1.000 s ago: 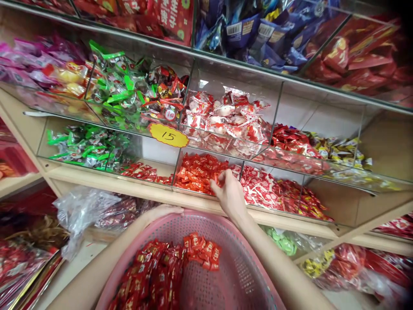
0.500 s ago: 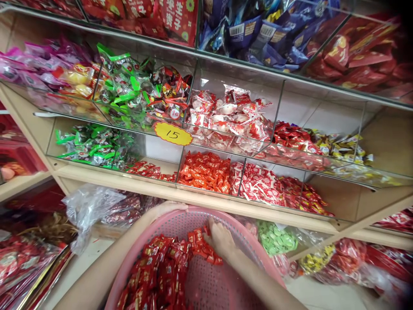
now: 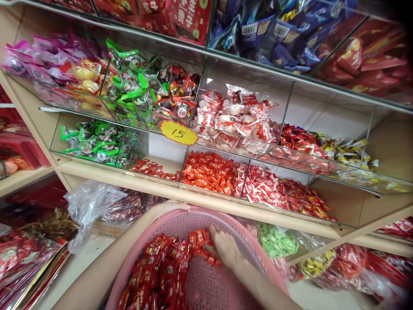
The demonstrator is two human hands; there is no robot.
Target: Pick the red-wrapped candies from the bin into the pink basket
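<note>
A pink perforated plastic basket (image 3: 258, 258) is in front of me, below the shelves. My left hand (image 3: 170, 208) lies over its far rim, with the fingers wrapped on the edge and partly hidden. Inside, dark red wrapped candies (image 3: 158, 271) fill the left part. Beside them, nearer the far wall, is a small heap of orange-red wrapped candies (image 3: 199, 239). My right hand (image 3: 226, 247) reaches into the basket at the right edge of this heap. Its thumb and index finger are apart and touch the wrappers; the other fingers are bent.
A wooden shelf unit (image 3: 155, 187) with clear dividers stands just beyond the basket. Its bins hold orange candies (image 3: 208, 172), red-and-white packets (image 3: 263, 183) and green-wrapped sweets (image 3: 97, 142). A yellow price tag (image 3: 179, 131) marks 15. Plastic bags (image 3: 93, 206) lie beneath.
The shelves have shifted slightly right in view as the camera moved. My right hand has moved a little right and down, its index finger lifting off the heap. My left hand stays on the rim.
</note>
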